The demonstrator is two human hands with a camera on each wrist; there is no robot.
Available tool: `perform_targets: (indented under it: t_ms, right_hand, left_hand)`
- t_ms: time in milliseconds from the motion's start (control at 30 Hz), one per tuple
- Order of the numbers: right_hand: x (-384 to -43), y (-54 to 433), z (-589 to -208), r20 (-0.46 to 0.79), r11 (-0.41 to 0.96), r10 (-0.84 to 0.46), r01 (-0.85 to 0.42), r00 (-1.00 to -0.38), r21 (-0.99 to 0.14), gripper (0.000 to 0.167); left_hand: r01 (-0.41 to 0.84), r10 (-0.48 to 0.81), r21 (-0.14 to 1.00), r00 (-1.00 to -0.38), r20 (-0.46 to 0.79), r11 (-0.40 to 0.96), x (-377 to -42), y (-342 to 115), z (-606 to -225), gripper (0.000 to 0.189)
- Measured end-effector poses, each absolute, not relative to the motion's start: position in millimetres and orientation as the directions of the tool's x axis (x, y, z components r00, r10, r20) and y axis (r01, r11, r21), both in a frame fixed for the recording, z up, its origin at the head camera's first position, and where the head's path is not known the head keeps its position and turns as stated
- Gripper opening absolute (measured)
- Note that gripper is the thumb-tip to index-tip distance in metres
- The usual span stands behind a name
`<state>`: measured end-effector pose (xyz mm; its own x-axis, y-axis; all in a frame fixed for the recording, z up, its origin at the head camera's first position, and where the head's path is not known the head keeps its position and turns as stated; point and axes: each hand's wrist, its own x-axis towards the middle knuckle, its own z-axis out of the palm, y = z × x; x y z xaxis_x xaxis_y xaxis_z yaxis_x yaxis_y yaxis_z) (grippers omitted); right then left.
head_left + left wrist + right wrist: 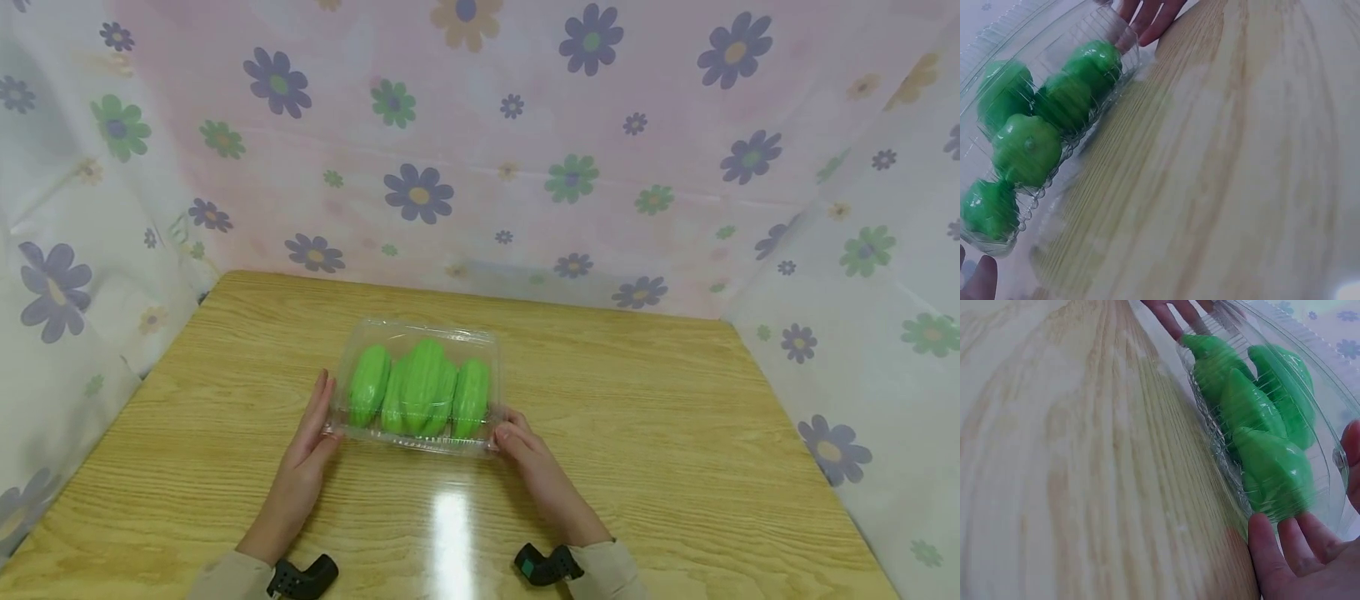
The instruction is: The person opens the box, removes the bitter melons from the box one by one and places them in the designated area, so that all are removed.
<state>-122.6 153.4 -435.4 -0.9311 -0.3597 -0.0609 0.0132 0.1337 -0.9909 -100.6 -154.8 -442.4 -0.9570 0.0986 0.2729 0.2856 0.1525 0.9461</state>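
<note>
A clear plastic clamshell box (427,329) holds several green, ridged, elongated vegetables (422,387), whose exact kind I cannot tell. Its lid appears closed over them. At the box's left side, my left hand (303,467) grips the near corner, thumb at the front and fingers along the side. My right hand (536,467) grips the opposite near corner, thumb in front. In the right wrist view, the right hand's fingers (1300,544) press against the box's end. Whether the box touches the table or is held just above it, I cannot tell.
Both hands and the box are over a wood-grain table (660,450). Flower-printed cloth (487,125) stands behind it and along both sides. Black wrist devices (303,577) are worn at both cuffs. Light glares off the table's front.
</note>
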Motion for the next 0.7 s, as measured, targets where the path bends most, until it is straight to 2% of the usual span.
perform_targets:
  t_ms: [400, 700]
  right_hand:
    - [-121.9, 153.7, -433.1, -0.076, 0.068, -0.384, 0.054, -0.920, -0.996, 0.041]
    - [-123.9, 156.6, -436.0, -0.092, 0.107, -0.397, 0.054, -0.913, -0.993, 0.049]
  left_hand:
    - [0.271, 0.088, 0.951, -0.962, 0.260, 0.152, -98.0, -152.3, -440.8, 0.052]
    - [0.317, 0.074, 0.934, -0.948, 0.309, 0.162, -90.8, -145.9, -421.6, 0.047]
